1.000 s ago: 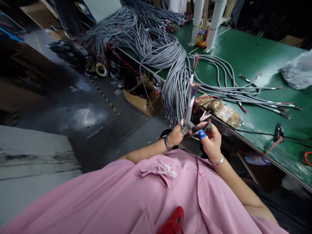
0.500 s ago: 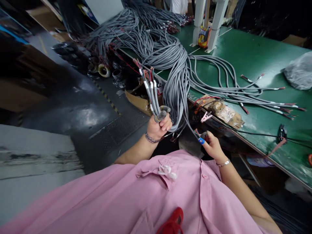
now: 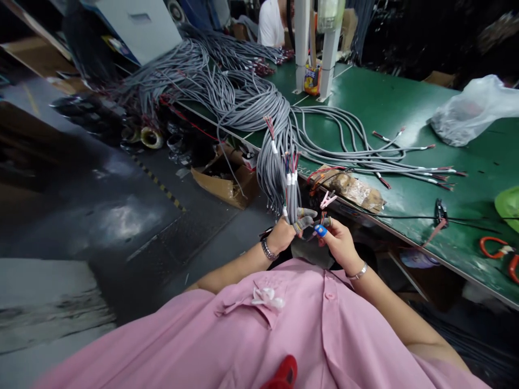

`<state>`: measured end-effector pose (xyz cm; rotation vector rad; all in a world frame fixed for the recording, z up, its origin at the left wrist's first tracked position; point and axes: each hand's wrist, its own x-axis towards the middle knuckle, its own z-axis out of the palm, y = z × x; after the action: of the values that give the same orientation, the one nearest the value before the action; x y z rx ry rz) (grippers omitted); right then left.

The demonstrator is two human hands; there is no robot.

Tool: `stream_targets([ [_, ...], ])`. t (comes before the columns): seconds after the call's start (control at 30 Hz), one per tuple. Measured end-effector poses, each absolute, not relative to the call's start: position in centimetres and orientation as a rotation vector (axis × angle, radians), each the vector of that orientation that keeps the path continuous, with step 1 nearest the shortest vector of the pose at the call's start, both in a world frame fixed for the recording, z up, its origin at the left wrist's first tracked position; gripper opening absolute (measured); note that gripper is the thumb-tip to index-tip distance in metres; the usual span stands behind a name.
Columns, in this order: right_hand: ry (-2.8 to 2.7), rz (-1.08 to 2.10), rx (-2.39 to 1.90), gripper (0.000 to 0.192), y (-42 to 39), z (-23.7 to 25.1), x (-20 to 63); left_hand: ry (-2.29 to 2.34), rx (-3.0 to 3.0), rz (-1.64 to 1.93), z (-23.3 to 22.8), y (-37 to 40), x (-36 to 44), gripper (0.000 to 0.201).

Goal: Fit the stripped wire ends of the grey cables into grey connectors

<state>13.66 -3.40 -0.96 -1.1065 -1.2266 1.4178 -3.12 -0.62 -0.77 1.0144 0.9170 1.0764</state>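
The green counter point(image 3: 405, 102) carries a large heap of grey cables point(image 3: 243, 102) that spills over its near edge. Just off that edge, the left hand point(image 3: 284, 233) grips a cable bundle point(image 3: 291, 194) upright, presumably to expose the stripped ends. Beside it, the right hand point(image 3: 338, 243) has its fingers point(image 3: 320, 230) pinched on the coloured wire ends point(image 3: 323, 218).

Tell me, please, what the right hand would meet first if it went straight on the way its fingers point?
Probably the left hand and the grey cable ends it holds; the right hand points left toward them, nearly touching, though depth is unclear.
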Motion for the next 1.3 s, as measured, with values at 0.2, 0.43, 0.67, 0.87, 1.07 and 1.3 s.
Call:
stream_targets([
  [0.2,-0.975,1.608,-1.105,0.032,-3.3,-0.7,13.7,0.888,1.351,0.842,-0.3,-0.5,-3.0,0.042],
  [0.43,-0.861,1.738,-1.058,0.024,-2.8,-0.4,14.0,0.950,1.381,0.801,0.1,-0.8,-3.1,0.042],
  [0.67,-1.080,1.515,-1.159,0.018,-2.2,0.1,13.7,1.025,1.446,0.695,0.6,-1.2,-3.4,0.032],
  [0.87,-1.134,1.440,-1.186,0.021,-2.1,0.8,13.5,1.054,1.226,0.854,0.5,-1.6,-3.0,0.029],
  [1.07,-0.802,1.568,-1.095,0.022,-2.4,0.5,12.7,1.071,0.909,1.113,0.2,-1.6,-2.0,0.031],
  [1.3,-0.807,1.530,-1.046,0.018,-2.2,1.0,12.2,1.042,1.085,0.923,0.1,-1.1,-2.4,0.031],
])
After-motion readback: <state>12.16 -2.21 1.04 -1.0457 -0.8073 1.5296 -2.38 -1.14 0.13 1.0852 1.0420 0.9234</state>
